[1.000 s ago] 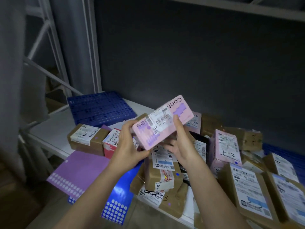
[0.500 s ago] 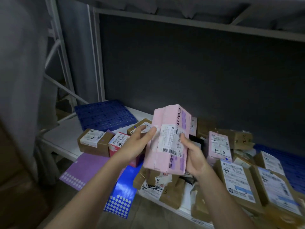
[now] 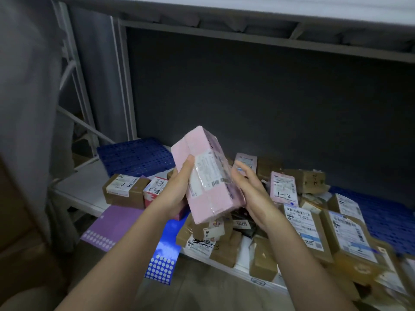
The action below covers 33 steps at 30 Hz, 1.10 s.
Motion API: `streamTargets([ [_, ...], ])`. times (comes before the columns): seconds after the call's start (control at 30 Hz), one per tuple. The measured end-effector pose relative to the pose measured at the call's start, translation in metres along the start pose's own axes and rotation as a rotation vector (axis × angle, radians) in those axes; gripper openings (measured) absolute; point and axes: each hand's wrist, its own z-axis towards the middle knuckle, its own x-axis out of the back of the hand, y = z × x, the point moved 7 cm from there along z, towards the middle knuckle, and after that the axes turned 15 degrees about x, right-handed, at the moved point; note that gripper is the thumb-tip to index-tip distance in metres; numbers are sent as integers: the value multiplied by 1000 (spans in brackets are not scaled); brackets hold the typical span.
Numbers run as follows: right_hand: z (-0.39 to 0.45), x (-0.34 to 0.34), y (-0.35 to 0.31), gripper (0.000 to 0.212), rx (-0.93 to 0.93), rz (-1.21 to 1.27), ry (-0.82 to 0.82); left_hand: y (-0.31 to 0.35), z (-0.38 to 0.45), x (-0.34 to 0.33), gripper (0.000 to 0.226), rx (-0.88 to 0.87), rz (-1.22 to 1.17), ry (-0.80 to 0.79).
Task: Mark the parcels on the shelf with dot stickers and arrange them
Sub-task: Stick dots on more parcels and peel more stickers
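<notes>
Fingers: left hand (image 3: 177, 189) grips pink parcel (image 3: 207, 176); right hand (image 3: 249, 191) loose, fingers straight beside it
Writing: label too blurry; pink box (image 3: 283, 190) behind says "1-2"
Surface: white shelf (image 3: 83, 187), blue mat (image 3: 134, 157), dark back wall

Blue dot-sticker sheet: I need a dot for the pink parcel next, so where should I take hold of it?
Pinch the blue sticker sheet by its overhanging lower edge, from below the shelf: its upper end looks tucked under parcels, while the dotted end hangs free.
</notes>
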Motion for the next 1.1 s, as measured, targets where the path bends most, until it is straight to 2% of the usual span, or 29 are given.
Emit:
streamTargets([
  [0.13, -19, -14, -7, 110, 114, -150, -72, -4, -1, 5, 55, -14, -77, -10],
  [0.2, -22, -19, -3, 118, 155, -203, -63, -6, -1, 7, 53, -24, -99, -2],
  [0.33, -20, -18, -7, 113, 306, -293, -15, -5, -2, 28, 53, -70, -112, 82],
  [0.43, -20, -16, -6, 113, 335, -366, -31, -1, -5, 50, 70, -99, -115, 186],
  [0.5, -19, -17, -3, 110, 340, -397, -46, 0, -5, 55, 76, -105, -90, 198],
  [0.63, -18, -17, 4, 105, 367, -446, -24, -6, 3, 56, 57, -83, -83, 243],
  [0.73, -15, -1, 14, 96, 351, -459, 92, -15, 18, 50, 55, -29, -76, 225],
  [0.9, -3, 60, 30, 79, 183, -701, 482, -31, 48, 43, 51, 78, 7, 295],
  [0.97, 5, 81, 40, 74, 100, -728, 552, -35, 57, 43, 45, 88, 100, 350],
  [1.1, 18, 106, 51, 73, 25, -843, 587, -41, 81, 39, 23, 110, 274, 430],
])
